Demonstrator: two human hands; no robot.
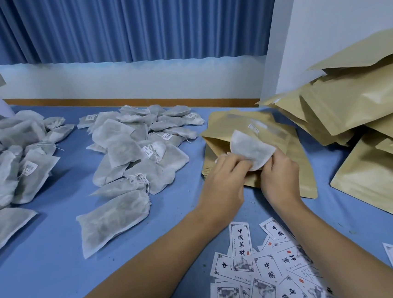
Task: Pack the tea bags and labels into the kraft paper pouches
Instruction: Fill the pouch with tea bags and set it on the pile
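Note:
Both hands hold one white tea bag [250,149] over a stack of flat kraft paper pouches [241,123] in the middle right of the blue table. My left hand [227,177] pinches the bag's lower left edge. My right hand [280,173] grips its lower right corner. The bag's upper part lies against the open mouth of the top pouch. Printed white labels [262,267] with Chinese characters lie scattered near the front edge, below my forearms.
A heap of tea bags [133,155] lies left of centre, and another heap [6,157] sits at the far left. Large filled kraft pouches [364,108] are piled at the right against the white wall. A blue curtain hangs behind the table.

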